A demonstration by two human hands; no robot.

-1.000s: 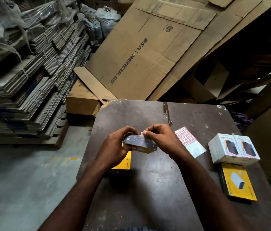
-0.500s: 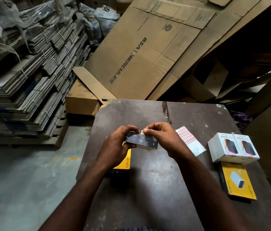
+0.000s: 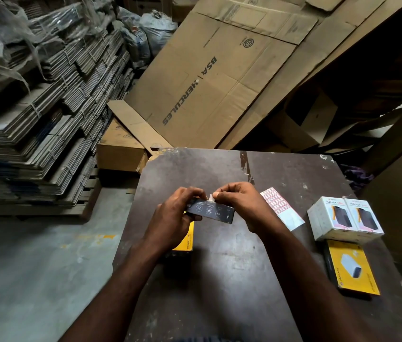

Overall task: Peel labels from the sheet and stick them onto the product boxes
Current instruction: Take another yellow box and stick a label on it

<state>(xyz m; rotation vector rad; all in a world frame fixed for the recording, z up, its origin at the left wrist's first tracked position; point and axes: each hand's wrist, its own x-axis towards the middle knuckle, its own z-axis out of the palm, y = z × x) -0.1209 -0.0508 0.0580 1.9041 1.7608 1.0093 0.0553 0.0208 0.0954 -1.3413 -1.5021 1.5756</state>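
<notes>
Over the middle of the dark table (image 3: 219, 280), my left hand (image 3: 175, 218) grips a dark product box (image 3: 213, 212) by its left end, its icon-printed side facing me. My right hand (image 3: 242, 206) pinches a small white label (image 3: 211, 197) at the box's top edge. The label sheet (image 3: 281, 209), with rows of red-outlined labels, lies flat just right of my right hand. A yellow box (image 3: 186, 239) lies under my left wrist, mostly hidden.
Two white boxes (image 3: 343, 219) stand side by side at the table's right, with a yellow box (image 3: 351, 267) lying flat in front of them. Flattened cardboard sheets (image 3: 219, 77) lean behind the table. Bundled carton stacks (image 3: 34, 119) fill the left; grey floor lies below them.
The dark box has tipped a little so its printed side faces me more. My right fingers with the white label have shifted slightly along the box's top edge.
</notes>
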